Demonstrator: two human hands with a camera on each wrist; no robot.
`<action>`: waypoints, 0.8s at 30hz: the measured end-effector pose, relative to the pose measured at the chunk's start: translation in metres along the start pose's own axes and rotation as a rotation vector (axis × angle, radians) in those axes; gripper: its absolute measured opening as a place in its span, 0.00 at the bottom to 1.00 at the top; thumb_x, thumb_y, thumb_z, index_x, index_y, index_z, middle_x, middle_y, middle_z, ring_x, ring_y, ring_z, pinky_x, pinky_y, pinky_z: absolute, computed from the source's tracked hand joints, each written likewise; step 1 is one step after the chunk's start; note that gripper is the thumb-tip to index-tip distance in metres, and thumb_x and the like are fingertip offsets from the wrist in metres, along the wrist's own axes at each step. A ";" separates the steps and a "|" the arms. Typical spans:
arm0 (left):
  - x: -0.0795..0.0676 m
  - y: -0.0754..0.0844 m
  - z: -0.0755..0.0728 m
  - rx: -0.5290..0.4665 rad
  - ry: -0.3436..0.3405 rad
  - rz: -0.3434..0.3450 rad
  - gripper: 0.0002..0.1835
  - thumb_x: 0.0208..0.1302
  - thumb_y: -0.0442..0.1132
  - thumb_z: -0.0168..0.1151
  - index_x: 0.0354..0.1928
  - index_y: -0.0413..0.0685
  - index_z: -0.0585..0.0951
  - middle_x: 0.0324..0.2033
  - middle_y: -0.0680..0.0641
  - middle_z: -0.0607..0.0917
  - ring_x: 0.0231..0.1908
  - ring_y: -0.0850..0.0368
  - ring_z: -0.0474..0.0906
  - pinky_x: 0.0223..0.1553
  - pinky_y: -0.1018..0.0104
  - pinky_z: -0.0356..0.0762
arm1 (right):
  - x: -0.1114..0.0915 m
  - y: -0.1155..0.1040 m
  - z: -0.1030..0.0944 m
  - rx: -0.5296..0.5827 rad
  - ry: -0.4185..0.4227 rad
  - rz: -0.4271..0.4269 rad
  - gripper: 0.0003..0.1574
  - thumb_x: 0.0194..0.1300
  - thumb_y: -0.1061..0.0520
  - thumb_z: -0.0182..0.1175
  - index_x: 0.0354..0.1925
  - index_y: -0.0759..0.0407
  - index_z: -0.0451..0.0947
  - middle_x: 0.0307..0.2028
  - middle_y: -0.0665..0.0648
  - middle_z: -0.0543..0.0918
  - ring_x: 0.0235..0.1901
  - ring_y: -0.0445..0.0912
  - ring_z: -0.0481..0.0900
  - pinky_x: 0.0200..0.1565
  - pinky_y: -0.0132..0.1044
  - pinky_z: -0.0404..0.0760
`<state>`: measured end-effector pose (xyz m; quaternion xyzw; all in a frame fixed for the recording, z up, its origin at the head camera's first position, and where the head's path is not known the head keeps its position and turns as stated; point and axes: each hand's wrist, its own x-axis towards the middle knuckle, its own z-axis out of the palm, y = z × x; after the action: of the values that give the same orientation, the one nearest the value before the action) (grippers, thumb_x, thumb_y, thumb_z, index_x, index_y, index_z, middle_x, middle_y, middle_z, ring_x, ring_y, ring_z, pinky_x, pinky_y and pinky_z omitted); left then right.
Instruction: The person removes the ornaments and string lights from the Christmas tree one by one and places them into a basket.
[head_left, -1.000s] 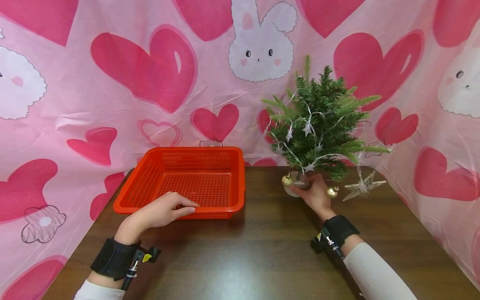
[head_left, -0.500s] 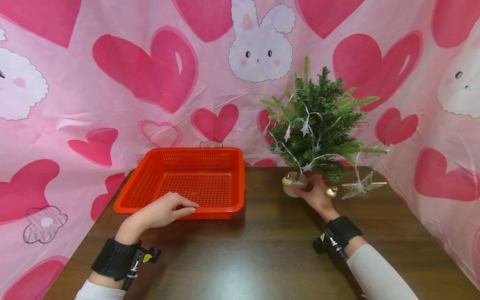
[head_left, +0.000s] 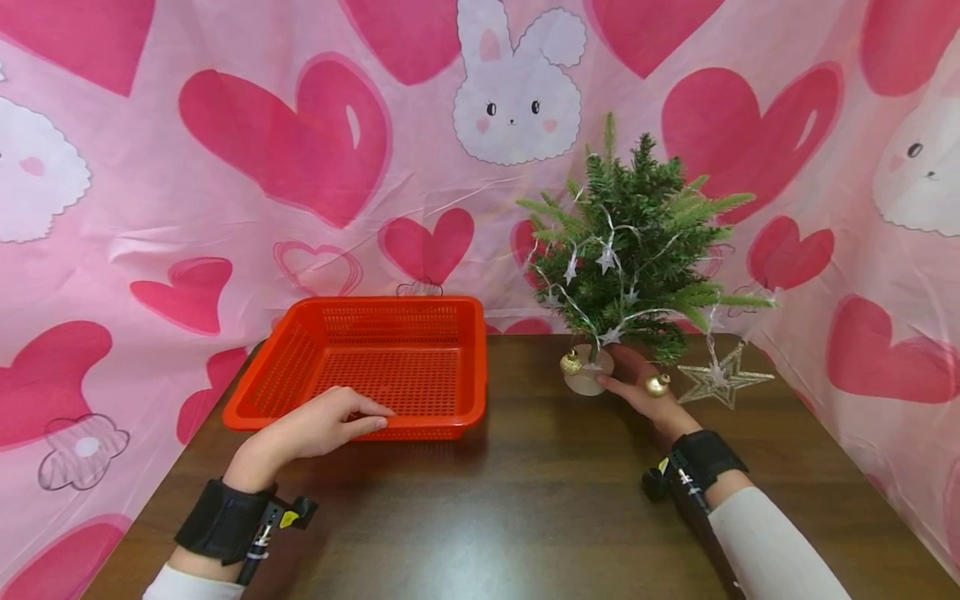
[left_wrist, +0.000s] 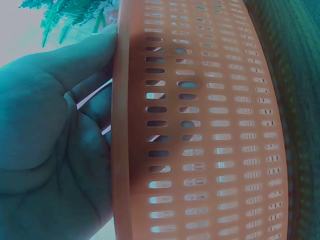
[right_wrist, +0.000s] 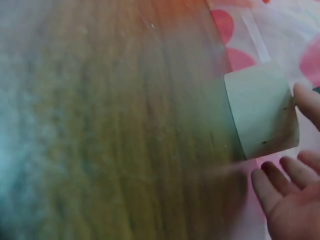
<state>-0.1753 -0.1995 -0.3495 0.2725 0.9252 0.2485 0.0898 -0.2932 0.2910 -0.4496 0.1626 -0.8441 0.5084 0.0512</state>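
Note:
An orange-red plastic basket (head_left: 431,422) with slotted walls sits on the table at left. My left hand (head_left: 315,429) pinches its near rim; in the left wrist view the thumb crosses the rim, and fingers show faintly through the slots. At right stands a small artificial Christmas tree (head_left: 645,242) on a round pale base (head_left: 579,381), wound with a string of star lights (head_left: 606,257). Beside that base is my right hand (head_left: 639,398), partly behind a gold ball (head_left: 657,384). The right wrist view shows its fingers (right_wrist: 265,187) spread and apart from the base.
A second gold ball (head_left: 571,362) hangs in front of the base. To the right, a gold glitter star (head_left: 724,377) hangs low from a branch. A pink heart-print cloth (head_left: 420,167) closes off the back and sides of the brown table (head_left: 517,483).
My right hand has loosened from the tree's base and shifted slightly right. The left hand stays on the basket rim. The glitter star has swung a little.

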 end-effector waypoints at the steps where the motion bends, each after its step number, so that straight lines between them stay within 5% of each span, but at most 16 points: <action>1: 0.000 0.000 0.000 -0.003 -0.001 0.000 0.18 0.68 0.51 0.60 0.55 0.53 0.85 0.39 0.55 0.89 0.31 0.65 0.74 0.35 0.72 0.76 | 0.000 0.001 0.000 0.004 -0.009 0.001 0.40 0.65 0.63 0.64 0.70 0.70 0.60 0.69 0.73 0.66 0.68 0.66 0.65 0.64 0.54 0.67; 9: -0.001 0.002 0.000 -0.008 0.004 -0.013 0.18 0.68 0.51 0.60 0.55 0.55 0.85 0.38 0.55 0.89 0.30 0.65 0.74 0.33 0.72 0.74 | 0.001 0.003 0.002 -0.011 -0.015 0.040 0.39 0.67 0.55 0.63 0.71 0.66 0.62 0.71 0.69 0.65 0.71 0.64 0.60 0.67 0.58 0.63; 24: 0.000 0.004 0.000 -0.009 0.001 -0.016 0.15 0.69 0.47 0.60 0.54 0.56 0.85 0.31 0.58 0.85 0.29 0.64 0.73 0.32 0.72 0.72 | -0.008 -0.029 0.013 -0.003 0.038 0.036 0.36 0.65 0.64 0.63 0.66 0.77 0.63 0.66 0.77 0.67 0.68 0.69 0.65 0.65 0.62 0.65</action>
<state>-0.1737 -0.1968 -0.3479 0.2645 0.9262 0.2522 0.0929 -0.2750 0.2688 -0.4331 0.1375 -0.8465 0.5110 0.0584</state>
